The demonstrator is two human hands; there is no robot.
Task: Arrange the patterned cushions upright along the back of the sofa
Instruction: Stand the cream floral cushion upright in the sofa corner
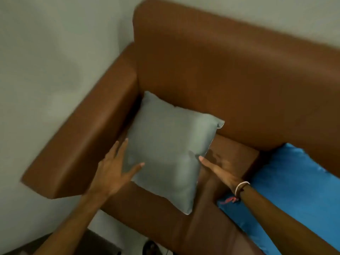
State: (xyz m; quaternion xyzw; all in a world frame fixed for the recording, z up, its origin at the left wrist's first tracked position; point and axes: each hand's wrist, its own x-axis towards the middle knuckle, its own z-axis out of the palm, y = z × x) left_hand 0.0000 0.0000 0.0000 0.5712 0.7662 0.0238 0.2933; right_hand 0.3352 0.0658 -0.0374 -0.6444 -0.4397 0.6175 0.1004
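A grey-green cushion (171, 148) leans in the left corner of the brown leather sofa (230, 70), its top edge against the backrest and its lower corner on the seat. My left hand (116, 170) is spread open at the cushion's left edge, fingers apart, thumb on its face. At the cushion's right edge lies my right hand (219, 172), flat and open with its fingertips touching; a white band circles that wrist. A shiny blue cushion (287, 181) lies flat on the seat to the right, partly under my right forearm.
The sofa's left armrest (88, 140) runs along the cushion's left side. A pale wall (55, 61) stands behind and to the left of the sofa. A strip of dark floor (103, 243) shows at the bottom left.
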